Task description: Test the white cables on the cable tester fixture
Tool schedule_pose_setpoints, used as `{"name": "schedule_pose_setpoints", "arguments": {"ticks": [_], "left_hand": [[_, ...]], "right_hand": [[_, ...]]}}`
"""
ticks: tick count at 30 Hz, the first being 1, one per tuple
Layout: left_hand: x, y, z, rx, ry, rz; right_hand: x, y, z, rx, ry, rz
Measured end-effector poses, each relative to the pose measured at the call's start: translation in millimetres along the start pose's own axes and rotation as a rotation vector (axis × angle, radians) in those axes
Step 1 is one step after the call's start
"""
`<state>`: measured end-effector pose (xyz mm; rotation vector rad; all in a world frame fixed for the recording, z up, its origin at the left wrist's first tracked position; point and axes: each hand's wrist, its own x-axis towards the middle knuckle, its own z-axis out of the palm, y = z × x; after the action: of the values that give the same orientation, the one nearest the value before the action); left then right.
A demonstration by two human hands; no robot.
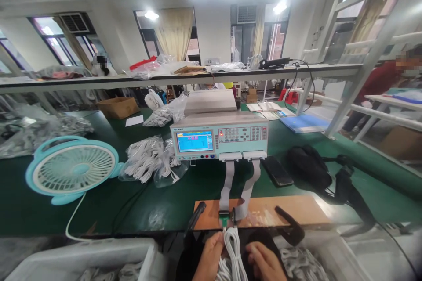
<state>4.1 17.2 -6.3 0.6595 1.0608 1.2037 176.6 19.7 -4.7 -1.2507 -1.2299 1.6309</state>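
Observation:
My left hand (209, 254) is closed, thumb and fingers pinching the end of a white cable (233, 246) beside a small green circuit board (224, 222). The cable is looped into a bundle and hangs toward me. More coiled white cable lies below it, partly hidden by the hand. To the right of the bundle is my right hand (263, 260), its fingers loosely bent and apart, with nothing visible in them. Grey ribbon cables (227, 184) run from the board area up to a bench tester (219, 138) with a lit screen.
A wooden board (263, 210) lies at the table's front edge, with black clamps (290, 224) on it. Around the tester are a blue fan (72, 169), bagged cables (145, 158), a phone (277, 171) and a black bag (310, 167). White bins (145, 252) flank my lap.

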Motion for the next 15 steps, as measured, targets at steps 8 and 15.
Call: {"name": "schedule_pose_setpoints", "arguments": {"ticks": [8,15], "left_hand": [[-7,18,12.7,0.076,0.030,0.044],[-4,0,8.1,0.159,0.153,0.083]], "right_hand": [[26,-3,44,0.204,-0.002,0.009],[15,-30,43,0.078,0.004,-0.077]]}}
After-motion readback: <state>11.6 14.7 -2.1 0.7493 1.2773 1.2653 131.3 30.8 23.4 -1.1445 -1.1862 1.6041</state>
